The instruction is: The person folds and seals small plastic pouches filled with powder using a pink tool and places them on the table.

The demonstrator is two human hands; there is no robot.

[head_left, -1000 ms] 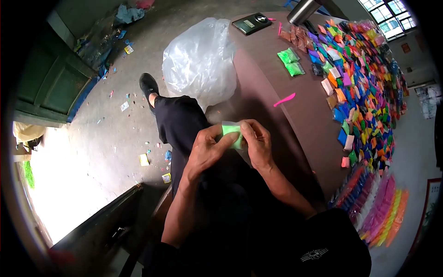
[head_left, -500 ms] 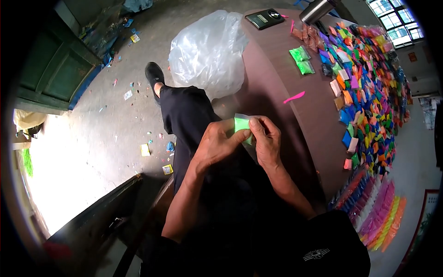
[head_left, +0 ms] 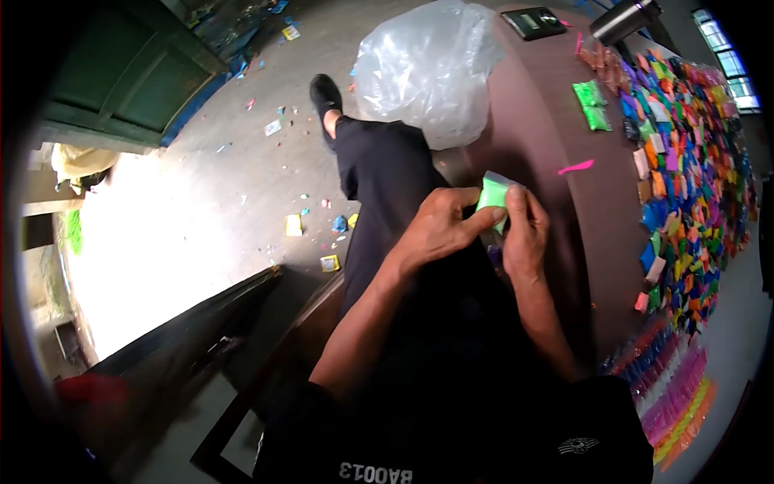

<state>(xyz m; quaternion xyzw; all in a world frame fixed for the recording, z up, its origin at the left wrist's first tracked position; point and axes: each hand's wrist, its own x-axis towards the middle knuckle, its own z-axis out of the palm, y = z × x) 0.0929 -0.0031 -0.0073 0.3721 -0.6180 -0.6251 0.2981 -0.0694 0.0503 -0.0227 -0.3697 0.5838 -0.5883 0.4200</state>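
"Green packet [head_left: 490, 194] sits right of the frame's centre, between your left hand [head_left: 442, 226] and your right hand [head_left: 528, 234]. Which of your hands is nearer to it?"

"Neither: both of yours touch it. Your left thumb lies across its lower front, with your left index finger at its left edge. Your right thumb presses at its right side."

"How do your fingers stand, then?"

"Pinched close, with only the packet's thickness between thumb and fingers on each side. You can't tell how your fingertips sit behind it."

"And its long axis?"

"What you can see runs roughly up and down the frame, the top edge slanting downward to the right. Your left thumb covers some of it, so you can't judge the full outline."

"What is it made of, as you see it?"

"You have clear, thin film at the top edge, and pale green filling below, smooth and softly bulged."

"What else lies about you?"

"Toward the upper right, two glossy green packets [head_left: 592, 105] lie on a smooth brown table [head_left: 609, 226] with a curved edge. Nearer you is a thin pink strip [head_left: 576, 167], and at top centre a crumpled, see-through plastic bag [head_left: 426, 73]."
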